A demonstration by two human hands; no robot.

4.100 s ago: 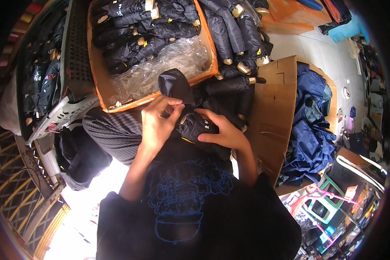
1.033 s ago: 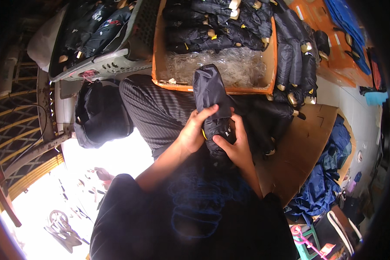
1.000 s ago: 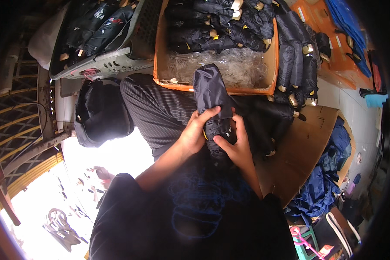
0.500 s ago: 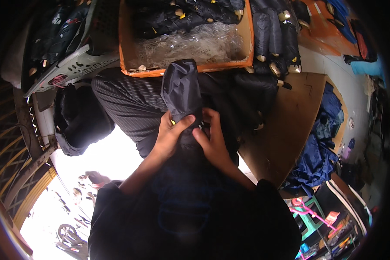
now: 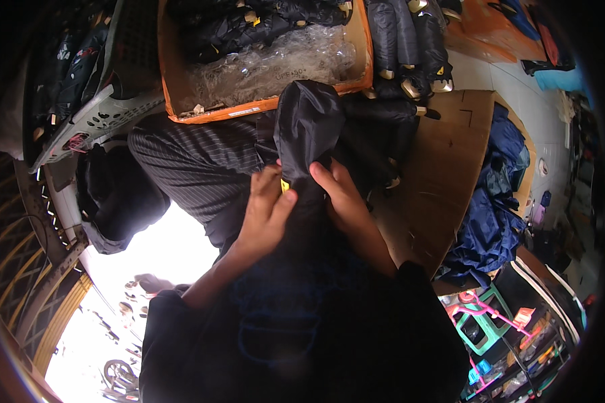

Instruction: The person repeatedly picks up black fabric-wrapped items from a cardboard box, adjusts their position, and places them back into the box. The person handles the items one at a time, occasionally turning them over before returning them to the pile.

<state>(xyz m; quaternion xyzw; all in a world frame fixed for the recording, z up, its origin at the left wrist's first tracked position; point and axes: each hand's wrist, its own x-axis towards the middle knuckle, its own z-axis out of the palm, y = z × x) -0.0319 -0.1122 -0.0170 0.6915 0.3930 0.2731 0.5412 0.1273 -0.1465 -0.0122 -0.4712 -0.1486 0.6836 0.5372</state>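
Note:
A black, shiny fabric pouch (image 5: 307, 124) stands out in front of my chest, its rounded closed end pointing away from me. My left hand (image 5: 263, 213) is at its near left edge, fingers curled and thumb bent towards a small yellow tag (image 5: 285, 185). On the other side, my right hand (image 5: 346, 198) grips the pouch's near right edge, thumb lying on top and fingers hidden behind the cloth. Whatever is inside the pouch, and its near end against my dark shirt, cannot be made out.
Beyond the pouch stands an orange-edged box (image 5: 269, 106) with black bundles and clear plastic. More black bundles (image 5: 410, 43) are stacked to its right. A grey perforated crate (image 5: 91, 121) stands left, a cardboard sheet (image 5: 444, 181) right, beside blue cloth (image 5: 487, 221).
The pouch has shifted right and its far end has spread wider. My right hand has moved right and closed on its edge; my left fingers have curled near the yellow tag.

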